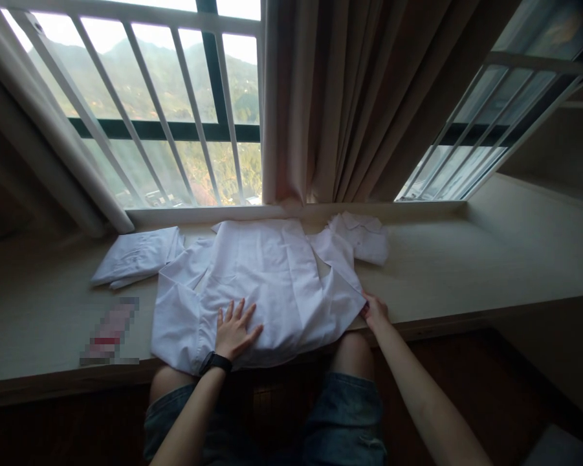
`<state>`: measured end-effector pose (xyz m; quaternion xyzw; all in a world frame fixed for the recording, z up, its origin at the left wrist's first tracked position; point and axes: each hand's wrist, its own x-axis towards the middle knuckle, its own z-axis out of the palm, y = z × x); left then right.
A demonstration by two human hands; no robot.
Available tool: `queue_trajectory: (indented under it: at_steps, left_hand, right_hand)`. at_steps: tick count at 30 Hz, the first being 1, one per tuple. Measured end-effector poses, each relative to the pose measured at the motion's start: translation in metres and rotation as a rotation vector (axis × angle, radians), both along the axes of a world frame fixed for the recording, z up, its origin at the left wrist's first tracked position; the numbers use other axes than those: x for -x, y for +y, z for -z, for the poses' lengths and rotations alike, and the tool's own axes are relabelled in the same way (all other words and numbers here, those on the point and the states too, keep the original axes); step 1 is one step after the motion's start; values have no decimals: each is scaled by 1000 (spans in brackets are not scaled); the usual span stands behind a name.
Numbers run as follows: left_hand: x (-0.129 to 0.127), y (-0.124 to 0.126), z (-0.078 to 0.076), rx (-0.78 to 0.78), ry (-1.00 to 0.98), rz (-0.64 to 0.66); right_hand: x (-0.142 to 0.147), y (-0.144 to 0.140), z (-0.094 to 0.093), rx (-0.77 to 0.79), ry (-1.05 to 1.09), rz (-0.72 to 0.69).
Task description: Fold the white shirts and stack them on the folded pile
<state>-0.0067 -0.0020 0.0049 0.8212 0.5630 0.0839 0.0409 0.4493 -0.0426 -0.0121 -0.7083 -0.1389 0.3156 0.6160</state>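
Note:
A white shirt (266,285) lies spread flat on the window ledge (466,259), its hem toward me. My left hand (235,330), with a black watch on the wrist, presses flat on the lower middle of the shirt, fingers apart. My right hand (374,312) pinches the shirt's lower right corner at the front edge of the ledge. A sleeve lies folded across the shirt's right side.
A folded white garment (136,257) lies at the left of the shirt, another (363,236) at the back right. A blurred flat object (110,331) rests front left. Barred windows (175,110) and a beige curtain (340,103) rise behind. My knees are under the ledge.

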Motion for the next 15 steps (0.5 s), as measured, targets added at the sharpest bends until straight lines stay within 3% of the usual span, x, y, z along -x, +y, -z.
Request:
queue_trajectory:
  at_steps: [2,5,7,11,15]
  left_hand:
    - [0,0,-1,-2,0,1]
    - [0,-1,-2,-13,3,3]
    - [-1,-2,-2,-17,6,2]
    - [-1,-1,-2,-15,13,-4]
    - [-3,0,-1,-23,17,-16]
  right_hand:
    - [1,13,-10,146,-338,-117]
    - [10,39,-24,484,-1021,-387]
    - [17,57,-30,602,-1213,-488]
    - [11,84,-37,600,-1116,-449]
    - [-31,83,-51,600,-950,-263]
